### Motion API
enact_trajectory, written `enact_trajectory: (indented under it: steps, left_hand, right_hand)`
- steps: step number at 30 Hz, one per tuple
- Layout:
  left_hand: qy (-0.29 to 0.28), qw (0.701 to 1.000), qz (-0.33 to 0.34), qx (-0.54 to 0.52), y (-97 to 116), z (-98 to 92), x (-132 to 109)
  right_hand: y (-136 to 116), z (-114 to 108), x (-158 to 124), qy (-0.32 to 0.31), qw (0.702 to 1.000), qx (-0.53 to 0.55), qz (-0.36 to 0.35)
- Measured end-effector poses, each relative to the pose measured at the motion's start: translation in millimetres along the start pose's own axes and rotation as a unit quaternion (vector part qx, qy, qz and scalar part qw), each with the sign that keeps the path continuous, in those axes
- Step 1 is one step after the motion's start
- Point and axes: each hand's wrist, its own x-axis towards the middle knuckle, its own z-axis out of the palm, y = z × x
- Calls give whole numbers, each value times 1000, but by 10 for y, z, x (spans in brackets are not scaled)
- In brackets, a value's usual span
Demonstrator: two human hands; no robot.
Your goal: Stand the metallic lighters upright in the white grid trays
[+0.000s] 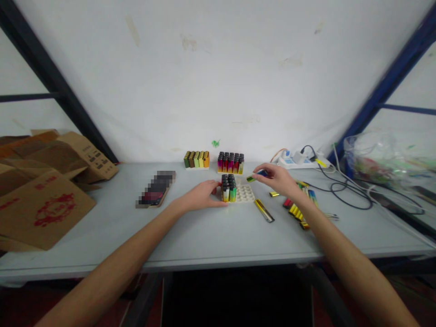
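A white tray (245,194) with round sockets lies mid-table, and several colourful lighters (228,187) stand in its left part. My left hand (203,195) rests flat against the tray's left side, fingers closed on its edge. My right hand (278,178) hovers just right of the tray, above it, pinching a green and blue lighter (256,175) at its fingertips. Loose lighters (297,210) lie on the table under my right wrist. A yellow lighter (263,210) lies alone in front of the tray.
Two full trays of lighters (196,160) (230,163) stand by the wall. A phone (156,190) lies left of centre. Cardboard boxes (44,181) fill the left end. A power strip (295,159) with cables (344,188) and a plastic bag (381,159) sit at the right.
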Motion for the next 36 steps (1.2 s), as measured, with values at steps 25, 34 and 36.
enact_trajectory:
  steps: [25, 34, 36]
  left_hand:
    - [3, 999, 5, -31, -49, -32, 11]
    - [0, 999, 6, -41, -37, -54, -7]
    - [0, 999, 7, -39, -34, -58, -10]
  right_hand:
    - [-70, 452, -45, -66, 974, 218, 7]
    - [-172, 472, -61, 40, 996, 70, 41]
    - [-166, 483, -55, 54, 995, 56, 56]
